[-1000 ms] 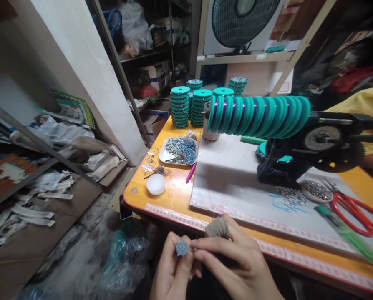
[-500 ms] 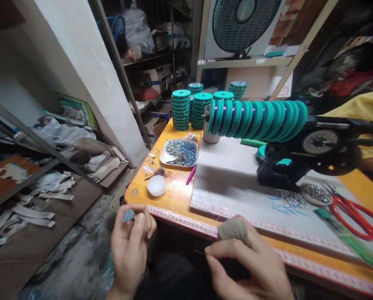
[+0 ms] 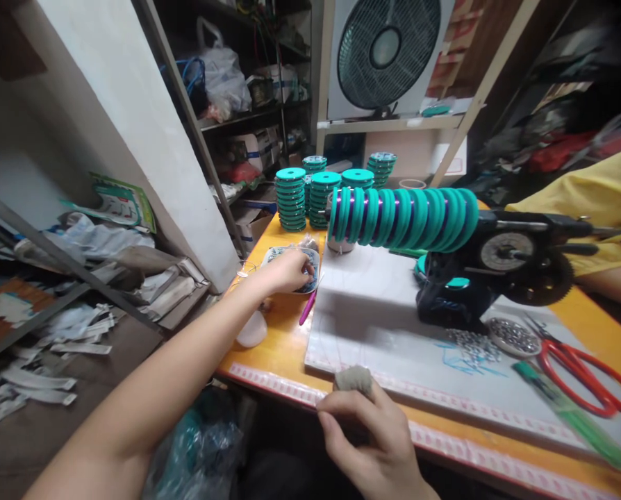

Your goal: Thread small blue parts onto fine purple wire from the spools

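My left hand [image 3: 288, 269] reaches out over the white tray [image 3: 315, 254] of small blue and silver pieces at the table's left side, fingers curled down into it; what they hold is hidden. My right hand [image 3: 373, 437] stays near the front edge of the orange table [image 3: 290, 347], fingers pinched together, with a grey cloth cap [image 3: 353, 379] on the thumb. A row of teal spools [image 3: 401, 218] wound with purple thread sits on a black winding machine [image 3: 498, 267] above a white board [image 3: 383, 326].
Stacks of teal spools [image 3: 310, 198] stand at the back of the table. Red scissors [image 3: 586, 371], a green tool [image 3: 565, 403], a pink pen [image 3: 307, 307] and a white lid [image 3: 251, 332] lie on it. A person in yellow [image 3: 597, 208] sits at right. A fan [image 3: 386, 48] stands behind.
My left hand, which held a small bundle of blue pieces near my right hand, has swung left and forward to the tray. The right hand has stayed near the table's edge.
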`<action>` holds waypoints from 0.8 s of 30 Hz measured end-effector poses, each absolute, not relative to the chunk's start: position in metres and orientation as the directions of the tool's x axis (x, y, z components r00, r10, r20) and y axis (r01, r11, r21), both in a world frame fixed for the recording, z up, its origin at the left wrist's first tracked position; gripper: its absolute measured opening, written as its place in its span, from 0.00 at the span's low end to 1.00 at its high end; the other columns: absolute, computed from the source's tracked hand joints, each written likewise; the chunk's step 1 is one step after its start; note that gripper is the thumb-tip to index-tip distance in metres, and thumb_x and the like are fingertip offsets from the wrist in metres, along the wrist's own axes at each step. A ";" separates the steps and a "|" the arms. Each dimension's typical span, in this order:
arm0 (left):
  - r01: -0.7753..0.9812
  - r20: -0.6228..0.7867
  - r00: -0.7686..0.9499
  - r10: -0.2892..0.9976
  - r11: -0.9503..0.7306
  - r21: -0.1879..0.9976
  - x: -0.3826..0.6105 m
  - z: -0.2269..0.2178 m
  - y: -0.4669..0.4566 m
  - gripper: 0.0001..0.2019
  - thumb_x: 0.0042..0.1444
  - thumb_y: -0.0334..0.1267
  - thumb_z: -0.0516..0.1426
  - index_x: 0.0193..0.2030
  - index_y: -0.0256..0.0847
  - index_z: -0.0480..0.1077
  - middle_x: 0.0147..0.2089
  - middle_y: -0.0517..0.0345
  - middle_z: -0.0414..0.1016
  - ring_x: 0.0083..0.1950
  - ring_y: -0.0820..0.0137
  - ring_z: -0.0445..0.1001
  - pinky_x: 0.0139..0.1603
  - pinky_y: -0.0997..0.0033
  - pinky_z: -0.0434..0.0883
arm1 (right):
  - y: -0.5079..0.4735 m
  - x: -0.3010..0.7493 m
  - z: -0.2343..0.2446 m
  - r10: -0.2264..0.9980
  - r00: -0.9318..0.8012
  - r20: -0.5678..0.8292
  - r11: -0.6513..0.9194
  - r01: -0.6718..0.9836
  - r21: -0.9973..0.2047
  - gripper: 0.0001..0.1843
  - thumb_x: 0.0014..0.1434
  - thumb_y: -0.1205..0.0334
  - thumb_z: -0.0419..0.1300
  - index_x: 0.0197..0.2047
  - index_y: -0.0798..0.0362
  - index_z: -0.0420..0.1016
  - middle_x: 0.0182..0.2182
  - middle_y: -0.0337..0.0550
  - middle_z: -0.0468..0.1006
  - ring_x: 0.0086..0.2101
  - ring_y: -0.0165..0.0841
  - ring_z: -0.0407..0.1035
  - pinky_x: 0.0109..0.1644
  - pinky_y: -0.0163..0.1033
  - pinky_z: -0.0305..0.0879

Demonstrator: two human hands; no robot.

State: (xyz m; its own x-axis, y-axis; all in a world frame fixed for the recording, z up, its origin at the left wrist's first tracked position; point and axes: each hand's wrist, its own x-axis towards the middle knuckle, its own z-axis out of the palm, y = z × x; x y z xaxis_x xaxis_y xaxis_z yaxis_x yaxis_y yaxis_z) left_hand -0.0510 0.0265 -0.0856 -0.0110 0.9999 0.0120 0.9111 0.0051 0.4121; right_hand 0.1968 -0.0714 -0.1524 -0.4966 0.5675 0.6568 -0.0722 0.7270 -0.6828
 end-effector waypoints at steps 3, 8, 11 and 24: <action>0.940 -0.060 -0.002 0.998 0.023 0.341 -0.047 -0.088 0.029 0.12 0.65 0.42 0.60 0.50 0.37 0.74 0.49 0.52 0.78 0.46 0.63 0.78 0.47 0.56 0.77 | -0.071 0.199 -0.154 0.575 -0.519 0.633 0.711 -0.065 -0.700 0.08 0.60 0.73 0.60 0.38 0.51 0.77 0.29 0.40 0.72 0.27 0.30 0.71 0.26 0.33 0.67; 0.956 -0.047 -0.044 0.998 0.056 0.289 -0.039 -0.087 0.029 0.12 0.65 0.42 0.60 0.51 0.38 0.74 0.51 0.50 0.77 0.47 0.63 0.78 0.47 0.56 0.77 | -0.069 0.200 -0.159 0.603 -0.517 0.608 0.676 -0.074 -0.733 0.07 0.61 0.72 0.61 0.39 0.52 0.78 0.28 0.39 0.72 0.25 0.29 0.70 0.26 0.33 0.69; 0.945 0.003 -0.078 0.997 0.074 0.319 -0.037 -0.083 0.030 0.11 0.65 0.41 0.60 0.48 0.38 0.74 0.49 0.51 0.78 0.46 0.63 0.78 0.47 0.57 0.77 | -0.069 0.200 -0.159 0.616 -0.518 0.594 0.658 -0.076 -0.749 0.06 0.61 0.71 0.61 0.38 0.51 0.77 0.27 0.39 0.71 0.26 0.29 0.69 0.27 0.33 0.68; -0.157 -0.050 -0.443 0.895 -0.022 0.987 0.040 -0.104 -0.128 0.13 0.55 0.46 0.67 0.43 0.41 0.79 0.35 0.57 0.78 0.21 0.81 0.58 0.21 0.80 0.56 | -0.081 0.200 -0.143 0.653 -0.483 0.583 0.593 -0.152 -0.791 0.09 0.59 0.70 0.66 0.40 0.46 0.82 0.30 0.38 0.76 0.30 0.29 0.73 0.33 0.32 0.71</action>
State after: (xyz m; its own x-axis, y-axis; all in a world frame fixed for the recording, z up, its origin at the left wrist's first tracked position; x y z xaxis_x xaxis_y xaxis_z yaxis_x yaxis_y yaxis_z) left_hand 0.0398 -0.1284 -0.1035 -0.4433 0.8950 -0.0501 -0.1571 -0.0225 0.9873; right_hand 0.2004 -0.0808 -0.1434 -0.4833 0.6535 0.5825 -0.1520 0.5927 -0.7910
